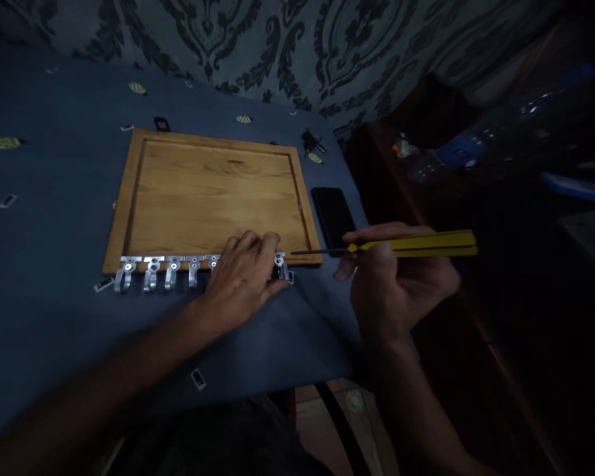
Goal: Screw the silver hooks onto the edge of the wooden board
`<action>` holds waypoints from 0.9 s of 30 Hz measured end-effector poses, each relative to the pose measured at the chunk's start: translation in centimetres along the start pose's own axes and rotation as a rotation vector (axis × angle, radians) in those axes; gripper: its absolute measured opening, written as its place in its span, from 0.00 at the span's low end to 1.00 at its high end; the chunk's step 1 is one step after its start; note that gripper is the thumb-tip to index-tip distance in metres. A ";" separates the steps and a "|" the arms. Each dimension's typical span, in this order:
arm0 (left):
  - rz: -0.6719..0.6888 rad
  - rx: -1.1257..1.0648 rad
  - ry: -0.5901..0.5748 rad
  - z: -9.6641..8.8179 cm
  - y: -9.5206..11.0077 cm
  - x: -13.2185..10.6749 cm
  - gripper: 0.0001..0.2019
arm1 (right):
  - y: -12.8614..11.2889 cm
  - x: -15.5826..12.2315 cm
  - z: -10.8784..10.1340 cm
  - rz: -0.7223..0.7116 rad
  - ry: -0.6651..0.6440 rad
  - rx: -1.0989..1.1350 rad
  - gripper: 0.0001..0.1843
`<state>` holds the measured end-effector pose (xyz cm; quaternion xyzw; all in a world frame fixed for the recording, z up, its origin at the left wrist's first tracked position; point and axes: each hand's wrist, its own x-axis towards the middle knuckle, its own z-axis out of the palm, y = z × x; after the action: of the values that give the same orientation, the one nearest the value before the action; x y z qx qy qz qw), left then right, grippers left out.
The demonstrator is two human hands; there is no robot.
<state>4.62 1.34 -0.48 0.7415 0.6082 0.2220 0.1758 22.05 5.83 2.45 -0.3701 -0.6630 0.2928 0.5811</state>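
Observation:
A framed wooden board (pixel 213 192) lies flat on a blue cloth. Along its near edge runs a metal hook rail (pixel 153 264), with several silver hooks hanging past the wood. My left hand (pixel 242 274) is curled over the right part of this rail, thumb below and fingers on top, hiding some of the hooks. To the right, my right hand (pixel 391 284) grips a screwdriver (pixel 426 244) with a yellow handle. The dark shaft points left, and its tip appears close to the rail's right end; whether it touches anything I cannot tell.
A black phone (pixel 333 210) lies right of the board. Beyond the board are a small dark clip-like object (pixel 312 142) and a black loop (pixel 162 123). A plastic bottle (pixel 469 149) lies on the dark furniture at right. Patterned fabric (pixel 268 46) rises behind.

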 end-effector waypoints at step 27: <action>-0.022 0.004 -0.012 0.0 0.1 0.1 0.23 | 0.5 0.2 -0.1 -0.031 -0.357 -0.132 0.01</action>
<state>4.74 1.41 -0.43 0.7364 0.6159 0.2142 0.1805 22.19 6.29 2.17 -0.3392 -0.7792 0.3006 0.4330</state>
